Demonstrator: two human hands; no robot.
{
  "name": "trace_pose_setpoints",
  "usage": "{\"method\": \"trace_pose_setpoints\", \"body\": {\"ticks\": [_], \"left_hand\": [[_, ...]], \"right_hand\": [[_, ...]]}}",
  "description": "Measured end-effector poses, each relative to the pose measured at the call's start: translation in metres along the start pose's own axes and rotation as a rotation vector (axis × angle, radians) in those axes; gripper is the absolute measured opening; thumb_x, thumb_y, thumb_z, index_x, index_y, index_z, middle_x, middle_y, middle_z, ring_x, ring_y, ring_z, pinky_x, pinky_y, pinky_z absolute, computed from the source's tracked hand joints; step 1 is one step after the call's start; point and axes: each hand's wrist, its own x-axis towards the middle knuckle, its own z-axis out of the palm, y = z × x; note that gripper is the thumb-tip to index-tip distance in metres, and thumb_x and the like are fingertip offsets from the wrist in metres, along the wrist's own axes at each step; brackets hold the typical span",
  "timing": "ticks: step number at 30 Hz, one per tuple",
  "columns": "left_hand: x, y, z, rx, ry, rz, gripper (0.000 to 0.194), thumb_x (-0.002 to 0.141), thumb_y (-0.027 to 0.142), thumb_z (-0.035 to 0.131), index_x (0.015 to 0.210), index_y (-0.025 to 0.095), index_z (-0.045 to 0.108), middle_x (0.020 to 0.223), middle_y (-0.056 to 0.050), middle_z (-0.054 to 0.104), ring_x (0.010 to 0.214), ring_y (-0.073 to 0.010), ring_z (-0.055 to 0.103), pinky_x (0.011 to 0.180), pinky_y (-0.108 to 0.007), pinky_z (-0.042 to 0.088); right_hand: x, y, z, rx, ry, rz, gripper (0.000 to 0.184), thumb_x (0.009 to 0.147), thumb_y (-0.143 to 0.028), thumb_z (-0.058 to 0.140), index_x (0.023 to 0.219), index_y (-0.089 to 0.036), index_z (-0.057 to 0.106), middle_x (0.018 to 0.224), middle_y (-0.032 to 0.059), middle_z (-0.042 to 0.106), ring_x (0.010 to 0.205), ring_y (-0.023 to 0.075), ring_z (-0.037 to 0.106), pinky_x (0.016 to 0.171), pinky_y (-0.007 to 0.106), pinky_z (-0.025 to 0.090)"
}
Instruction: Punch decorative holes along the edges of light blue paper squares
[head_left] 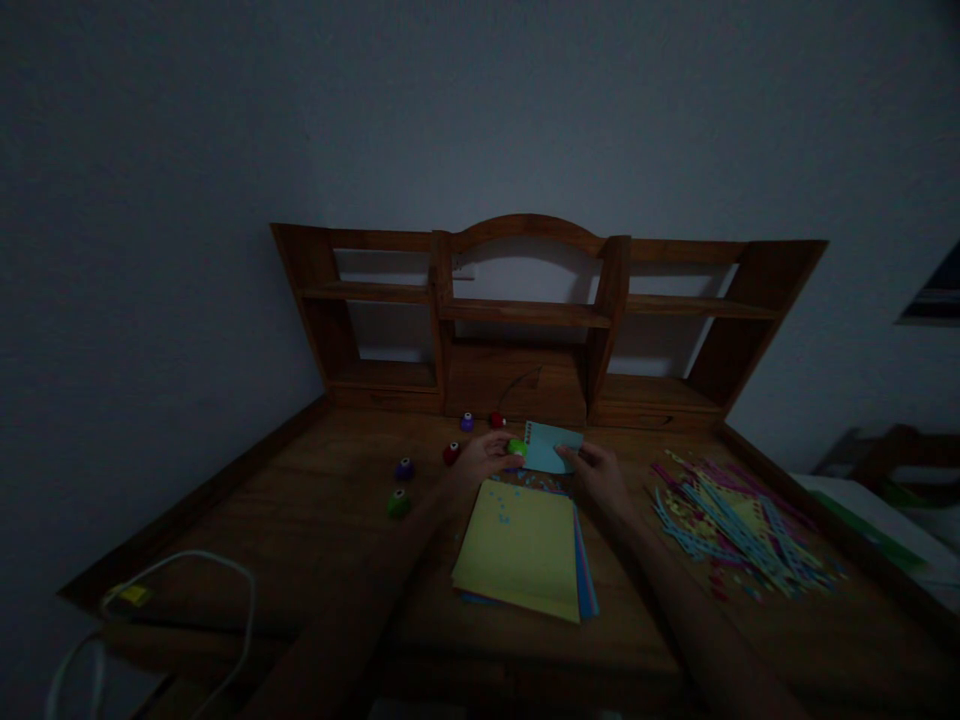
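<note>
My left hand (486,457) is closed round a small green craft punch (517,449), which sits at the left edge of a light blue sheet of paper (551,448). A row of punched shapes runs down that edge of the sheet. My right hand (598,472) pinches the sheet's right side, thumb on top. Small blue paper bits (536,482) lie just below the sheet. Closer to me rests a stack of coloured paper (521,550), yellow on top, with a few blue bits on it.
More punches stand to the left: green (398,503), purple (405,468), red (451,453), with others behind. Cut paper strips (742,520) are heaped at the right. A wooden shelf unit (525,313) closes off the desk's back. A white cable (251,600) loops at front left.
</note>
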Motion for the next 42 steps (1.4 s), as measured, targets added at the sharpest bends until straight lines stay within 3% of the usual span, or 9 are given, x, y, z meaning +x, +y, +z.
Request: {"method": "trace_pose_setpoints", "body": {"ticks": [9, 22, 35, 42], "left_hand": [[-0.001, -0.003, 0.002, -0.065, -0.011, 0.003, 0.046, 0.057, 0.027, 0.085, 0.095, 0.016, 0.062, 0.092, -0.005, 0.068, 0.086, -0.0184, 0.065, 0.081, -0.031, 0.048], [0.004, -0.017, 0.006, -0.098, -0.001, -0.038, 0.051, 0.052, 0.027, 0.087, 0.094, 0.015, 0.061, 0.087, -0.003, 0.067, 0.079, -0.0153, 0.063, 0.076, -0.028, 0.047], [-0.002, -0.009, 0.007, -0.105, -0.001, -0.061, 0.045, 0.055, 0.024, 0.086, 0.095, 0.016, 0.064, 0.093, -0.005, 0.069, 0.083, -0.017, 0.064, 0.079, -0.029, 0.047], [-0.003, -0.008, 0.007, -0.098, -0.017, -0.068, 0.048, 0.055, 0.028, 0.086, 0.096, 0.015, 0.064, 0.092, -0.005, 0.069, 0.084, -0.0177, 0.064, 0.078, -0.029, 0.048]], "right_hand": [[-0.004, -0.008, 0.003, 0.025, -0.052, 0.001, 0.039, 0.075, -0.051, 0.068, 0.089, -0.015, 0.071, 0.083, 0.0076, 0.071, 0.068, 0.0189, 0.061, 0.06, 0.028, 0.048], [-0.002, 0.004, 0.002, 0.018, -0.071, 0.039, 0.045, 0.074, -0.054, 0.068, 0.093, -0.013, 0.07, 0.084, 0.0086, 0.071, 0.067, 0.02, 0.062, 0.057, 0.029, 0.048], [-0.003, -0.001, 0.002, 0.046, -0.072, 0.062, 0.046, 0.075, -0.053, 0.068, 0.096, -0.013, 0.07, 0.09, 0.0109, 0.072, 0.072, 0.0219, 0.064, 0.062, 0.031, 0.051], [-0.003, 0.0, 0.002, 0.004, -0.053, 0.03, 0.047, 0.073, -0.055, 0.068, 0.094, -0.013, 0.072, 0.083, 0.0095, 0.072, 0.07, 0.0225, 0.064, 0.06, 0.032, 0.05]]}}
